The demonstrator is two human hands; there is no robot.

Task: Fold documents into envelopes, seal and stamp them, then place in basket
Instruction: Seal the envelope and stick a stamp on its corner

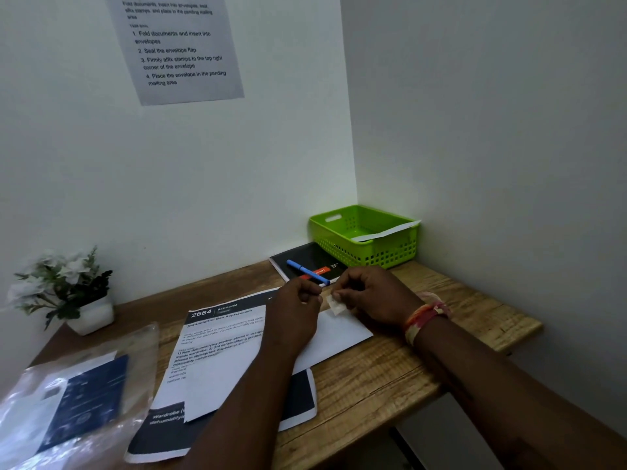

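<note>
The crinkled clear plastic bag (68,395) of dark printed sheets lies nearest. Past it, the plain white paper envelope (258,361) rests flat on a printed black-and-white document (217,337) on the wooden desk (390,378). The right hand (376,296) pinches a small pale stamp (336,305) over the envelope's far corner; the left hand (298,300) is curled beside it, its grip unclear. Stamping seems underway, basketing left. The green perforated plastic basket (364,232) already holds one white envelope (386,230).
</note>
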